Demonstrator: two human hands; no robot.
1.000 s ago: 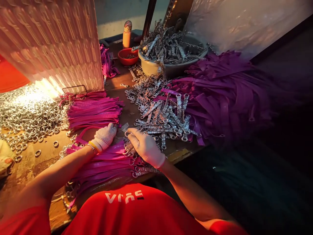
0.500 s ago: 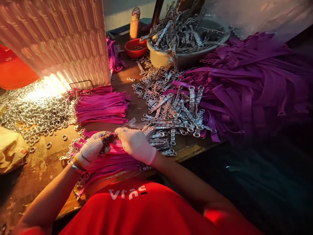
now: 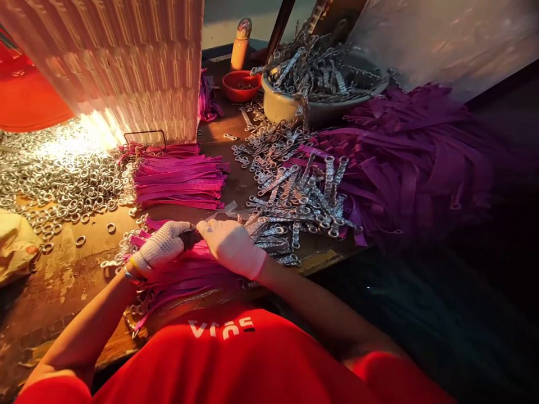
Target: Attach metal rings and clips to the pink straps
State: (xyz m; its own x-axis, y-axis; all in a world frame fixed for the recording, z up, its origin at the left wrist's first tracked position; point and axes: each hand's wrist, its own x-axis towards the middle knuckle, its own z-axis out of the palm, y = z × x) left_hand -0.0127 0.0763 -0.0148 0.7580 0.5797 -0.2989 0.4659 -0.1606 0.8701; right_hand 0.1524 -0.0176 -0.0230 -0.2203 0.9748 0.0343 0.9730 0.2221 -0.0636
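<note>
My left hand [image 3: 163,247], in a white dotted glove with dark fingertips, is closed above a pile of magenta straps [image 3: 189,275]. Beside it on the right, my right hand [image 3: 229,244] wears a plain white glove, its fingers pinched together. The fingertips of both hands meet at something small that is too hidden to make out. Just right of my right hand lie many silvery metal links [image 3: 295,196]. Behind the hands is a second, neat bundle of magenta straps [image 3: 181,179] with metal rings at its left end.
Loose metal rings [image 3: 71,174] cover the left of the table under a bright light. A ribbed panel [image 3: 138,67] stands behind. Farther back are a red bowl [image 3: 241,87], a bottle [image 3: 241,45] and a large basin [image 3: 280,106]. Purple straps [image 3: 404,151] heap at right.
The view has shifted slightly. My left hand has turned a little, so its dark fingertips show less. Both hands stay together over the straps.
</note>
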